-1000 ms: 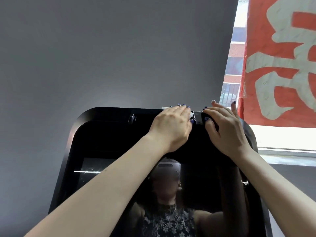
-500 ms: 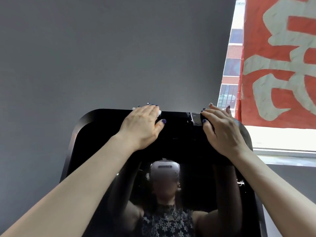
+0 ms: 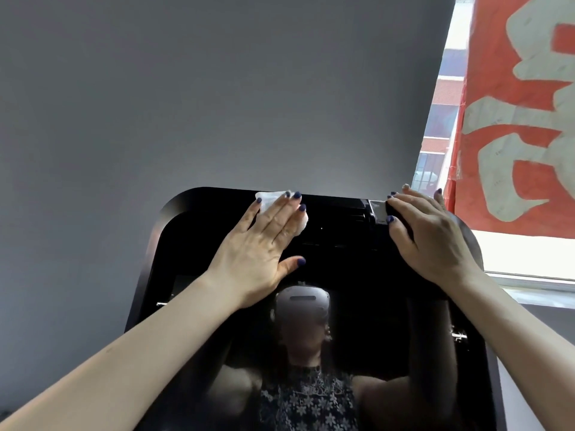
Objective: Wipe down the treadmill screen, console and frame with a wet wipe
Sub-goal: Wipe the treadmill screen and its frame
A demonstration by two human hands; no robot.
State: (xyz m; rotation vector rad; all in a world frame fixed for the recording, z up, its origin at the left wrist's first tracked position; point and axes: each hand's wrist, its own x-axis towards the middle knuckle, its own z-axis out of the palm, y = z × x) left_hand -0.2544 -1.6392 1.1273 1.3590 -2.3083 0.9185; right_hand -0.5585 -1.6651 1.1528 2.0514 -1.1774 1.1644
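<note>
Here, the left hand (image 3: 261, 244) lies flat, fingers (image 3: 281, 209) straight, pressing a white wet wipe (image 3: 267, 199) against the top edge of the treadmill screen (image 3: 342, 321), left of centre. The right hand (image 3: 435, 241) is draped over the upper right corner, fingers curled round the edge beside a small grey clip-like fitting (image 3: 377, 212); it looks like a steadying grip.

Risks, as judged:
- The wipe is bunched small and mostly hidden under the fingers. Sliding further could roll it out from under the palm, so bare skin smears the glass.
- The dark glass is glossy enough to mirror the wearer's headset; wet streaks and fingerprints would show plainly. The right hand's grip probably leaves marks needing a later pass.
- The wipe may snag on the grey fitting or the ribbed slots (image 3: 345, 217) near it.
- Excess moisture could run into those slots.

Materials: panel is black, hard and smooth, with broadly rounded corners. The wipe is soft, crumpled and pale. Behind are a matt grey wall (image 3: 217, 88), a window (image 3: 441, 113) at right, and a red cloth banner (image 3: 522, 104) with pale characters.
</note>
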